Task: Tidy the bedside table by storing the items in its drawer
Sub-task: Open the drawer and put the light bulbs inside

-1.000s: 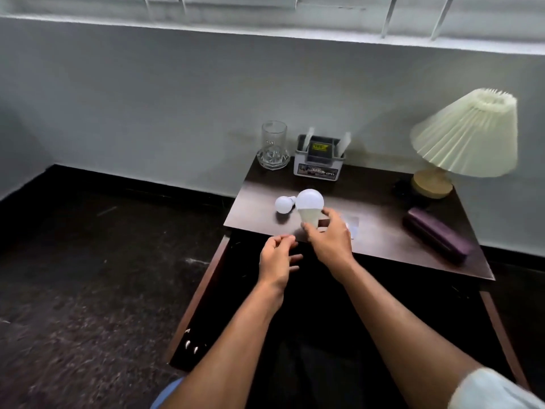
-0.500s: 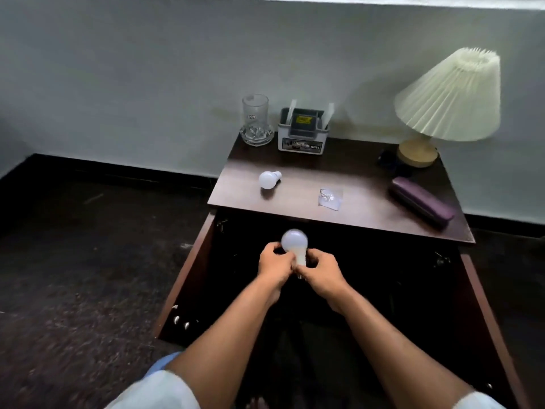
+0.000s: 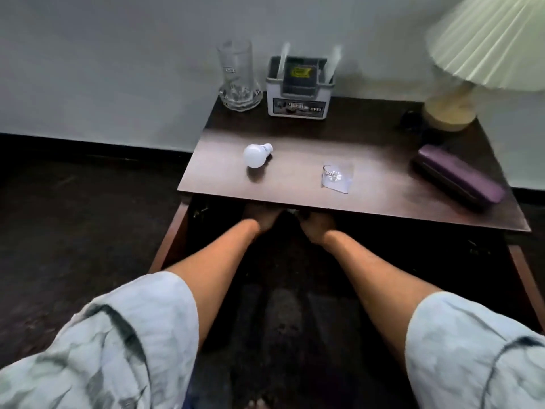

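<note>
Both hands, left (image 3: pixel 261 218) and right (image 3: pixel 317 224), reach under the tabletop (image 3: pixel 368 184) edge into the open drawer (image 3: pixel 383 261); each grip is hidden in shadow, so I cannot tell its state. On the tabletop lie a bulb (image 3: pixel 256 154) at left, a packet (image 3: pixel 336 177) mid, a purple case (image 3: pixel 457 180) right.

We see a dark wooden bedside table (image 3: pixel 368 143) against the wall. At its back stand a glass (image 3: pixel 239 76), a grey box (image 3: pixel 299 90) and a lamp (image 3: pixel 451 112). Nearer the front lie a small white bulb (image 3: pixel 256 154) on its side, what may be a clear hook in a packet (image 3: pixel 336 176), and a purple case (image 3: pixel 457 180).
</note>
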